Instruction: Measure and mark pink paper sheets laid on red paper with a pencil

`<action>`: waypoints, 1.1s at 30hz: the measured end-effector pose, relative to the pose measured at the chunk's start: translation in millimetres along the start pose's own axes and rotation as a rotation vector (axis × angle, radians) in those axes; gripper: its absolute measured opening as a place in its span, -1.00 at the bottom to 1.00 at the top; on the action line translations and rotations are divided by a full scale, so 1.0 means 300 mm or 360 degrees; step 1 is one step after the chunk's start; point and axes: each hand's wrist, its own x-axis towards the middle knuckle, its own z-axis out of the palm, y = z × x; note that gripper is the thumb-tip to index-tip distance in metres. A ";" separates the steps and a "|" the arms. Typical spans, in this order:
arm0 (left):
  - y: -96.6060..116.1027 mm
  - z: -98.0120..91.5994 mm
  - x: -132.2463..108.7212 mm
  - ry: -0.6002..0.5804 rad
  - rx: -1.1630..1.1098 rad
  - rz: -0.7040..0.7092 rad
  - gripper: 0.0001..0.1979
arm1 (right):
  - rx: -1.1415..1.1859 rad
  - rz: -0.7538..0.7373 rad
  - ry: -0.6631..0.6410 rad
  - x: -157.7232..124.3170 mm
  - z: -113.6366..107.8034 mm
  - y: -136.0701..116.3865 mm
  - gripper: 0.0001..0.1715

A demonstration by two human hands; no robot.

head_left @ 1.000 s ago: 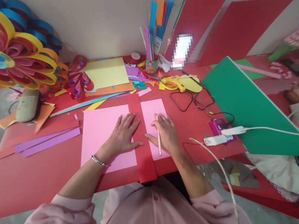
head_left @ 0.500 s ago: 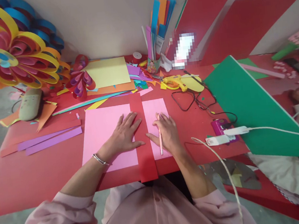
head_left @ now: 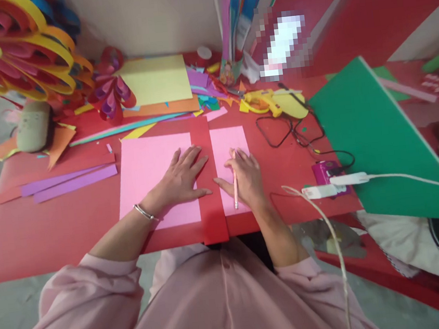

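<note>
A pink sheet lies on the red table, crossed by a long red strip that runs from front to back. My left hand rests flat with spread fingers on the sheet, its fingertips on the strip's left side. Over the sheet's narrower right part, my right hand holds a pink pencil between thumb and fingers. The pencil's eraser end points toward me; its tip is hard to make out at the fingers.
Purple strips lie at the left. Behind are a yellow sheet, a yellow glue gun and a strip-filled cup. A green board, purple socket block and cables stand right, near another person.
The view has tilted, so the table and both hands appear higher in the picture. My hands keep nearly the same places on the paper and strip.
</note>
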 end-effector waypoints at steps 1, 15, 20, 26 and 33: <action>-0.002 -0.001 0.000 -0.0005 -0.0001 0.0001 0.07 | 0.0007 0.0012 0.0000 0.001 0.000 -0.001 -0.63; -0.003 -0.011 0.006 -0.0085 -0.0030 -0.0008 0.07 | 0.0029 0.0057 -0.0075 0.005 0.002 0.002 -0.62; -0.013 0.010 0.001 -0.0011 -0.0058 -0.0003 0.10 | 0.0001 0.0041 -0.0059 0.001 -0.003 0.000 -0.62; -0.011 0.023 0.009 0.0018 0.0029 0.0000 0.14 | -0.0051 0.0007 0.0001 -0.001 0.004 0.002 -0.59; -0.002 0.013 0.010 -0.0015 0.0088 -0.0023 0.11 | 0.0237 0.0112 0.0236 0.019 -0.049 -0.040 -0.55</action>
